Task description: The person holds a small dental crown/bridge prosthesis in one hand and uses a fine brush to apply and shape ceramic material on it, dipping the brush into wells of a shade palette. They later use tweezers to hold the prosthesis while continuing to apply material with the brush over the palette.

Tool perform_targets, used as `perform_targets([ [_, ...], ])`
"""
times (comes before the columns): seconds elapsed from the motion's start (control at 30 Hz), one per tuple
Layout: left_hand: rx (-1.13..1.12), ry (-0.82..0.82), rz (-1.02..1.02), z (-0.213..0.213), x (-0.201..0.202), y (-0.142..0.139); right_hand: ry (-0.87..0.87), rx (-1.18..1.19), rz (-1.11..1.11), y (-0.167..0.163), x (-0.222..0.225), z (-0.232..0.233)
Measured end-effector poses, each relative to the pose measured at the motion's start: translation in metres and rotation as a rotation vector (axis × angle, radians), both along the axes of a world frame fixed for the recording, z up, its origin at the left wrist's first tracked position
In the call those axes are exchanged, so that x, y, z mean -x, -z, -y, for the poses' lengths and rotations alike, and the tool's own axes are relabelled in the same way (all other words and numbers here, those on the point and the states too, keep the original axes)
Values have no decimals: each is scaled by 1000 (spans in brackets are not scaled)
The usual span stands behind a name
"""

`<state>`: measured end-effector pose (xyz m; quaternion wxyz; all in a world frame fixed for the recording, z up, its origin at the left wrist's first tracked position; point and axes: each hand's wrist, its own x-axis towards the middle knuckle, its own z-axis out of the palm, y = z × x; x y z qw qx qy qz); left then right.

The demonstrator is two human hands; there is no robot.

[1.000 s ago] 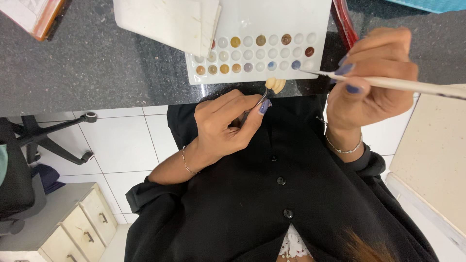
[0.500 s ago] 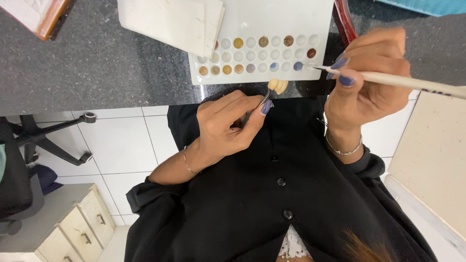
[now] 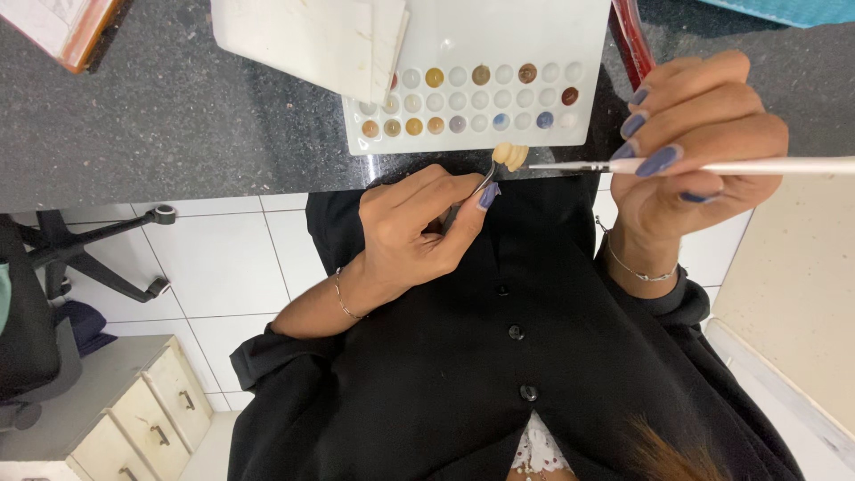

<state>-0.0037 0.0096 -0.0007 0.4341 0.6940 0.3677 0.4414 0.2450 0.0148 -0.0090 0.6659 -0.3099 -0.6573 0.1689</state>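
My left hand point(image 3: 419, 232) is closed on thin metal tweezers point(image 3: 485, 183). They pinch a small cream tooth-shaped piece point(image 3: 510, 154) just off the counter's front edge. My right hand point(image 3: 695, 147) grips a slim white brush point(image 3: 757, 166) that lies level, its tip touching or nearly touching the right side of the cream piece. Just behind them a white palette point(image 3: 534, 27) with several wells of brown, ochre and blue paint lies on the dark speckled counter point(image 3: 160, 116).
A white slab point(image 3: 312, 40) overlaps the palette's left side. A red object point(image 3: 628, 40) lies at its right edge and a wood-edged item point(image 3: 62, 27) at the far left. Below are white floor tiles, a chair base point(image 3: 98, 240), a drawer unit point(image 3: 116, 419) and a beige panel point(image 3: 793, 294).
The brush tip has come down from the palette's lower right wells to the cream piece. My left hand has held the piece almost still.
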Motion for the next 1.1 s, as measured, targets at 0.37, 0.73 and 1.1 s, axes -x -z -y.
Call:
perform_targets([
  [0.37, 14, 9, 6, 0, 0, 0, 87, 50, 53, -5, 5, -1],
  [0.73, 1, 4, -2, -1, 0, -1, 79, 11, 57, -1, 3, -2],
  [1.1, -5, 16, -6, -1, 1, -1, 381, 69, 193, 3, 12, 4],
])
